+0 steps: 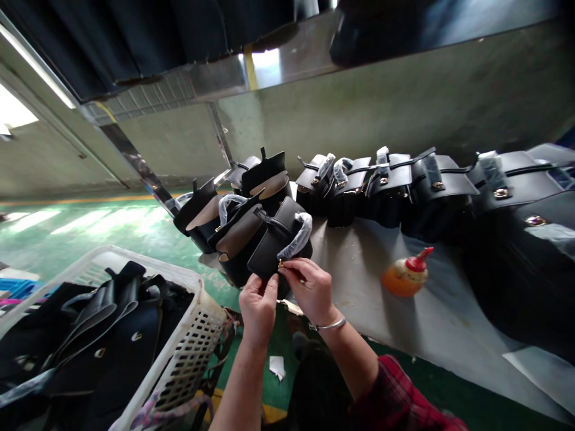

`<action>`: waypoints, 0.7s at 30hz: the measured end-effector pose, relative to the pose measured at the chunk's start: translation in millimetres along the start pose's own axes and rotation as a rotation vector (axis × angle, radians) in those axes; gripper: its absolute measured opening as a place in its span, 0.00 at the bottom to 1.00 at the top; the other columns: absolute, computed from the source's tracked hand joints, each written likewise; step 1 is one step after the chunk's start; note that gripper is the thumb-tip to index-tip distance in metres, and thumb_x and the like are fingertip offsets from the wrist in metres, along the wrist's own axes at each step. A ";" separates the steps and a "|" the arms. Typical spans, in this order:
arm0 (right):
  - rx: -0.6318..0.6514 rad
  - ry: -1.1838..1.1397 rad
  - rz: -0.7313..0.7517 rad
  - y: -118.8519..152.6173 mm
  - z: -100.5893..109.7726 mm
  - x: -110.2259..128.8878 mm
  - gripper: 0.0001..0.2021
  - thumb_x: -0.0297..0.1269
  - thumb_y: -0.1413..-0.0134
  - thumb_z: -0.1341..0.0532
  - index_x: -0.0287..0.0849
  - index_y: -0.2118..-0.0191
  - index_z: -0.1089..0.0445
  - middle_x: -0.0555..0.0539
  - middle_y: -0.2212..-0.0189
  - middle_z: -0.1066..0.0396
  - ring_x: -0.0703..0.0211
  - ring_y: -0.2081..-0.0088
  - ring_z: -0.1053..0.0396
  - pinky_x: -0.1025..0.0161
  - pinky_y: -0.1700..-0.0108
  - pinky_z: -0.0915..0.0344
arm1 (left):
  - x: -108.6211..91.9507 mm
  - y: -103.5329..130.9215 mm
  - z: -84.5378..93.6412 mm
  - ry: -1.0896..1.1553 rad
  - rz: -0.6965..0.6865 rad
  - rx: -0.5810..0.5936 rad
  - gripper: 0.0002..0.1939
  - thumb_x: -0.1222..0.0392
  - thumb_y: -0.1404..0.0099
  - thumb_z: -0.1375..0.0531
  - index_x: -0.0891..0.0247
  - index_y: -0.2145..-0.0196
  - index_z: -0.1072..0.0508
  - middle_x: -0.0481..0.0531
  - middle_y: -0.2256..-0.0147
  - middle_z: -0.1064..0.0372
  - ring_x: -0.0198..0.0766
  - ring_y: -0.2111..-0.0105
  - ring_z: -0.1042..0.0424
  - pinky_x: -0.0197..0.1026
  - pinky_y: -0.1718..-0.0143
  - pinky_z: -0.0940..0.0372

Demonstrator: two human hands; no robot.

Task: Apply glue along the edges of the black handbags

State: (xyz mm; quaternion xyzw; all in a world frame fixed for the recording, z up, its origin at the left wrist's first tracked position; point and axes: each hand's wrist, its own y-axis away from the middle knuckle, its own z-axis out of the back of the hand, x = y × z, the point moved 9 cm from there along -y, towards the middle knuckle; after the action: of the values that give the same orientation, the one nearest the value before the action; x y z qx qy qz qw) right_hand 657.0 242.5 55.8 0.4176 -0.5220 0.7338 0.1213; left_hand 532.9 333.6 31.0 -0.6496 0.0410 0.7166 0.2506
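A black bag (272, 239) with a plastic-wrapped handle (302, 237) sits tilted at the near left end of the table. My left hand (259, 302) pinches the lower edge of its flap between thumb and fingers. Just to the right, my right hand (311, 287) has thumb and forefinger closed on the small gold clasp (281, 263) at the handle's lower end. Behind it and to its left stand other black bags, some with raised flaps showing a beige inside.
An orange glue bottle (406, 275) with a red nozzle stands on the grey table (354, 293). Several black bags line the table's back. At the lower left is a white basket (197, 299) full of black pieces. A metal frame (135, 158) rises behind.
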 end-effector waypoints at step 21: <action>0.178 0.357 0.416 9.5 5.3 36.6 0.07 0.36 0.39 0.40 0.43 0.66 0.24 0.43 0.69 0.23 0.55 0.70 0.25 0.61 0.68 0.29 | -10.6 14.4 -1.9 -0.052 -0.044 -0.067 0.08 0.63 0.40 0.42 0.66 0.75 0.26 0.56 0.72 0.28 0.43 0.69 0.31 0.43 0.65 0.36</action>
State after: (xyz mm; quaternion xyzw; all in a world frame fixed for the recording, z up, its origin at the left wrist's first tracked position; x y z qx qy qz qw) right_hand 631.1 224.4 77.1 0.1748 -0.5001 0.8478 0.0211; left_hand 529.0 317.0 37.0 -0.6396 -0.0040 0.7286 0.2452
